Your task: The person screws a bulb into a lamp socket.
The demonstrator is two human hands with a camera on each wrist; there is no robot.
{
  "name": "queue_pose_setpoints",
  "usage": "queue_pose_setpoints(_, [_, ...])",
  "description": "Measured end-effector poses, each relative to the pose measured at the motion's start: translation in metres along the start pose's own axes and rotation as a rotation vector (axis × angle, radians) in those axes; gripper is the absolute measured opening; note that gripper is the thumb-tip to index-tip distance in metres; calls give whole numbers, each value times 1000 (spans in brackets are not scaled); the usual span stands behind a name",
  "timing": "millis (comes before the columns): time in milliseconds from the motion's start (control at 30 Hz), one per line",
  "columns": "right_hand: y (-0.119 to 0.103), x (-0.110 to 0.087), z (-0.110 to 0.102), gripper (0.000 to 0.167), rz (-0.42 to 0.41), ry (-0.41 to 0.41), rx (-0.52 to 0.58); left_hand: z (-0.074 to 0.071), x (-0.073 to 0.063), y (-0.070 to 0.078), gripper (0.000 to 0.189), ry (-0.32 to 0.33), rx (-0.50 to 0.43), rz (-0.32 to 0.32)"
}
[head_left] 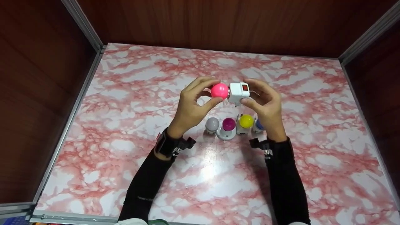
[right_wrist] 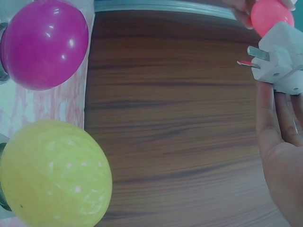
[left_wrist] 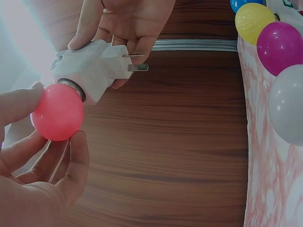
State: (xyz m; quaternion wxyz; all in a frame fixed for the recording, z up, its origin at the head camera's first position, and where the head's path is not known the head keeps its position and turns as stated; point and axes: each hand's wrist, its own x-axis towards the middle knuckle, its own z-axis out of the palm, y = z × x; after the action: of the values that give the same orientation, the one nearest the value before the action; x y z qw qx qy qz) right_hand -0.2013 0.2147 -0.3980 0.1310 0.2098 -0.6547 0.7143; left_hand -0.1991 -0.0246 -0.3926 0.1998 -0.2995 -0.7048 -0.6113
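My left hand (head_left: 194, 101) pinches a pink light bulb (head_left: 219, 91) between thumb and fingers. The bulb's metal base meets a white plug-in bulb holder (head_left: 236, 92), which my right hand (head_left: 265, 98) grips from the other side. A red switch (head_left: 245, 87) shows on the holder's face. In the left wrist view, metal prongs (left_wrist: 138, 67) stick out of the holder's plug end, and part of the bulb's silver base (left_wrist: 73, 88) is visible at the socket. Both things are held up above the table.
In a row nearer me stand a white bulb (head_left: 212, 124), a magenta bulb (head_left: 229, 124) on a round base, a yellow bulb (head_left: 246, 121) and a blue bulb (head_left: 259, 125) partly behind my right hand. Brown wooden panels (head_left: 218, 25) wall the marbled table (head_left: 125, 175).
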Motion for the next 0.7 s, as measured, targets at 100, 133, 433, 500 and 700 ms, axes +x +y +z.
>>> queue_pose_setpoints(100, [1,0,0,47,16,1,2,0,0,0,44,3,3,12])
queue_pose_setpoints(133, [1,0,0,46,21,0,4,0,0,0,44,4,3,16])
queue_pose_setpoints(433, [2,1,-1,46,42,10,-13,1,0,-2,44,9,-2,54])
queue_pose_setpoints(500, [2,1,-1,46,44,9,-13,1,0,-2,44,10,-1,64])
queue_pose_setpoints(700, [2,1,-1,47,52,7,-17,2,0,-2,44,2,6,82])
